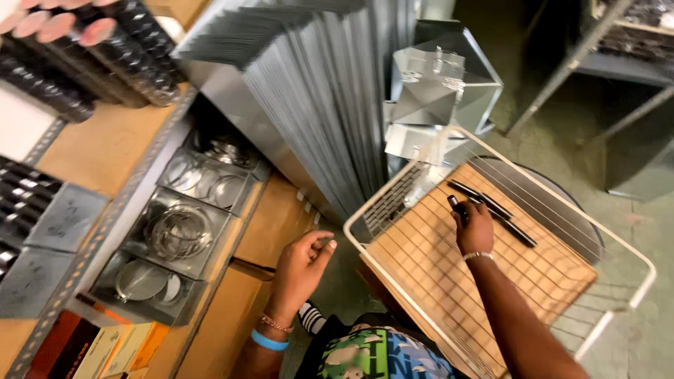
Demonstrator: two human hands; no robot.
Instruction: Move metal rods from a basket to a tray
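While right hand (474,226) fingers pinch a slim black tube (458,207), wire basket (635,295), left hand (298,270) loosely curled, empty

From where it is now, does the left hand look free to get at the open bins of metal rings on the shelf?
Probably yes. The left hand hangs empty, fingers curled, just beside the bins of metal rings, which are open-topped with nothing between. The right hand is busy with black sticks in the wire cart.

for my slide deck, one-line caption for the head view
Right hand sets black tubes in a wire cart; left hand hangs empty.
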